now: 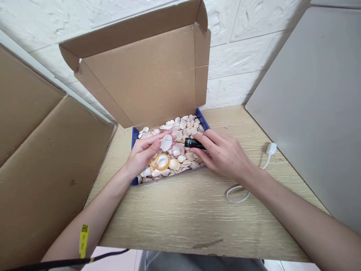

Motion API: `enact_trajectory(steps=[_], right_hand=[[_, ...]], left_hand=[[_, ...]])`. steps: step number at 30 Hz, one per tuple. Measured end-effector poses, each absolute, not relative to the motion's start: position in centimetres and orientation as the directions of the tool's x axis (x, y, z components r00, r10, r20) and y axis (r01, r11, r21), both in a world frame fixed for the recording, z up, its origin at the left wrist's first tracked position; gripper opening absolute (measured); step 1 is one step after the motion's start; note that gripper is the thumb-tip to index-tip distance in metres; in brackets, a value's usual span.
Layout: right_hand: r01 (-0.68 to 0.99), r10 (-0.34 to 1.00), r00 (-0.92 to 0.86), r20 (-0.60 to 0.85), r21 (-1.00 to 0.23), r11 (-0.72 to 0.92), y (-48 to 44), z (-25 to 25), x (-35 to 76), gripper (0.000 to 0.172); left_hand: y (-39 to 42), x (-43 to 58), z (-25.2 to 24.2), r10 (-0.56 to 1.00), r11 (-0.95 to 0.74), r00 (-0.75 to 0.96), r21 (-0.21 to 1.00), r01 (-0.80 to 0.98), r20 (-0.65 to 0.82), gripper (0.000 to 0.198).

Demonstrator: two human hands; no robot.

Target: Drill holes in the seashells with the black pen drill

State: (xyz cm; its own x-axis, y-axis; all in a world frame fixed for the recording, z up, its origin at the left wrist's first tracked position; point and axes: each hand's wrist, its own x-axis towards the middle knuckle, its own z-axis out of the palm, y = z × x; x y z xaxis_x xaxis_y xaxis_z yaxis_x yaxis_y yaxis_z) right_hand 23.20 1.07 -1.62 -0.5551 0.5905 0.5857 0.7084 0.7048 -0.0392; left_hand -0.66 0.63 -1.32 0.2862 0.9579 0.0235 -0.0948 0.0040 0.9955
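My left hand pinches a white scallop-like seashell between thumb and fingers. In my right hand is a small black hand drill with a brass-coloured chuck. Its thin bit points left and meets the shell near its edge; whether it has gone through I cannot tell. Both hands are above a blue-sided cardboard box filled with many pale seashells. Among them, a yellow-orange shell with a white one on it lies just below my left hand.
The box's brown lid stands raised against the white brick-patterned wall. A white cable with a plug lies on the wooden table at right. Cardboard closes off the left, a grey panel the right. A black cable crosses bottom left.
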Motion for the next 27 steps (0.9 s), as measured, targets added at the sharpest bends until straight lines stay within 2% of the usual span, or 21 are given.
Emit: enact_trajectory(steps=[11, 16, 27], right_hand=[[0.687, 0.548, -0.570, 0.612, -0.011, 0.726, 1.2, -1.6, 23.3, 0.032], [0.719, 0.523, -0.525, 0.671, 0.021, 0.695, 1.6, -1.8, 23.6, 0.033], [0.708, 0.358, -0.510, 0.782, 0.146, 0.691, 1.6, -1.2, 24.3, 0.030]], left_hand=[[0.6, -0.7, -1.4, 0.957, 0.004, 0.290, 0.997, -0.079, 0.019, 0.026], [0.6, -0.9, -1.7, 0.954, 0.002, 0.299, 0.999, -0.053, 0.013, 0.033], [0.3, -0.7, -0.3, 0.942, -0.099, 0.334, 0.963, 0.251, 0.010, 0.039]])
